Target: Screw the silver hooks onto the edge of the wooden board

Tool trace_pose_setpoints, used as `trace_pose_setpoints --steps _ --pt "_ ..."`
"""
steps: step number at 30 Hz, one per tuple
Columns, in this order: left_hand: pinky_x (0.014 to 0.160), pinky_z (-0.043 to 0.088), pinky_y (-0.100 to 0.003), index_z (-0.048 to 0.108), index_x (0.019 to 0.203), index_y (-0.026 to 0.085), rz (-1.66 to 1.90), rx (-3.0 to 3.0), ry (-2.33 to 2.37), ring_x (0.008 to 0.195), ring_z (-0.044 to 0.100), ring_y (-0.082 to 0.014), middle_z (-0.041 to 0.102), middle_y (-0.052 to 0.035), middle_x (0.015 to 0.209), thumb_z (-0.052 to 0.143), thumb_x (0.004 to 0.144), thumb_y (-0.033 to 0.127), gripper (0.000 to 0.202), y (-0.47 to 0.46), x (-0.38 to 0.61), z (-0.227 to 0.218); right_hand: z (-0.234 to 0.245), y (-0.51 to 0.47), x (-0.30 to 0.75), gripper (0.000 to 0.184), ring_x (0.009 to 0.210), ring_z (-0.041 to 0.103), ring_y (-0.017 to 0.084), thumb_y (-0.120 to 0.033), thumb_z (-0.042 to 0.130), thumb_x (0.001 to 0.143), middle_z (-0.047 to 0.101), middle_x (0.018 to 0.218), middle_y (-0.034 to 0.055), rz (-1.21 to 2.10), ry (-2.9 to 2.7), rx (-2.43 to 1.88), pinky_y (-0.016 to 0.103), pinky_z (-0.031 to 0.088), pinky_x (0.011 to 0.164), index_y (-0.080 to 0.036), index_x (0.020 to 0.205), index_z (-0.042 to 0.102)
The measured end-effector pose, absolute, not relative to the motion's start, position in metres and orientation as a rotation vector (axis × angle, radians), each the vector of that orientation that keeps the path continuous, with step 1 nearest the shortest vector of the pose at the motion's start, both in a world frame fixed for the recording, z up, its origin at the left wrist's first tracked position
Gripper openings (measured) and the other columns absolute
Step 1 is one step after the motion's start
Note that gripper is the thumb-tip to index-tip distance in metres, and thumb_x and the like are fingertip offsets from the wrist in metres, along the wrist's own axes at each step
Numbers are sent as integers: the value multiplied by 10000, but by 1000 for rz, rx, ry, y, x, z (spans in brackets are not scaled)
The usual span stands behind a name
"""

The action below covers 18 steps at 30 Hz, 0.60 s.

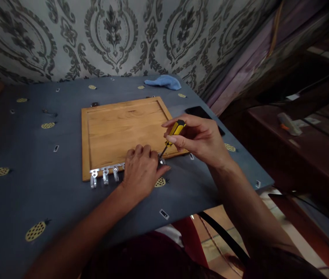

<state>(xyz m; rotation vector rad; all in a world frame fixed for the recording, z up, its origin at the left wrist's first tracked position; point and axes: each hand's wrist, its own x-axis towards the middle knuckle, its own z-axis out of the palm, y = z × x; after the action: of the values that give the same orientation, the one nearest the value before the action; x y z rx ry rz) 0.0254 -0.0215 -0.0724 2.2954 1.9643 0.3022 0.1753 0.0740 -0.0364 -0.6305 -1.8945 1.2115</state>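
A wooden panel (123, 130) with a raised frame lies flat on the table. Along its near edge runs a metal hook rail (103, 169) with several hooks hanging over the side. My left hand (141, 168) is closed over the rail and the panel's near edge, hiding the middle of the rail. Between the fingertips of my right hand (200, 137) is a yellow and black screwdriver (177, 128). Its shaft slants down to the rail's right end, beside my left hand. Whether the tip sits in a screw is too small to tell.
A blue cloth (164, 82) lies at the table's back edge, and a black phone (200, 112) rests right of the panel. A small dark metal piece (49, 112) is on the patterned tablecloth (74, 209) at left. The table's right edge borders dark furniture (298, 143).
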Motion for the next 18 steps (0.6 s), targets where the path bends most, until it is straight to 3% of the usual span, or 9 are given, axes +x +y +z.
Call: trace_pose_setpoints --steps 8,11,15,18 --pt "903 472 -462 694 1064 140 272 2283 1951 1079 584 -317 669 -123 1080 570 944 550 445 -21 26 -70 -21 71 197 227 685 650 106 -340 776 870 707 968 45 1383 -2098 -544 220 565 576 -198 1047 781" --pt "908 477 -463 690 1068 139 269 2288 1954 1094 585 -319 669 -121 1086 565 947 549 445 -22 26 -70 -26 71 195 197 606 608 95 -374 807 843 692 869 22 1220 -2055 -579 229 516 528 -204 939 777" --pt "899 478 -452 686 1078 139 265 2284 1963 1086 583 -311 669 -122 1088 576 943 544 441 -21 26 -71 -34 70 183 324 629 569 133 -499 834 786 627 691 0 926 -2029 -663 271 476 569 -211 731 695" --pt "896 476 -452 686 1096 142 282 2282 1960 1083 581 -311 669 -128 1103 586 938 543 442 -21 26 -71 -39 68 171 372 602 516 128 -518 831 781 573 654 -18 831 -1998 -683 274 435 549 -221 693 627"
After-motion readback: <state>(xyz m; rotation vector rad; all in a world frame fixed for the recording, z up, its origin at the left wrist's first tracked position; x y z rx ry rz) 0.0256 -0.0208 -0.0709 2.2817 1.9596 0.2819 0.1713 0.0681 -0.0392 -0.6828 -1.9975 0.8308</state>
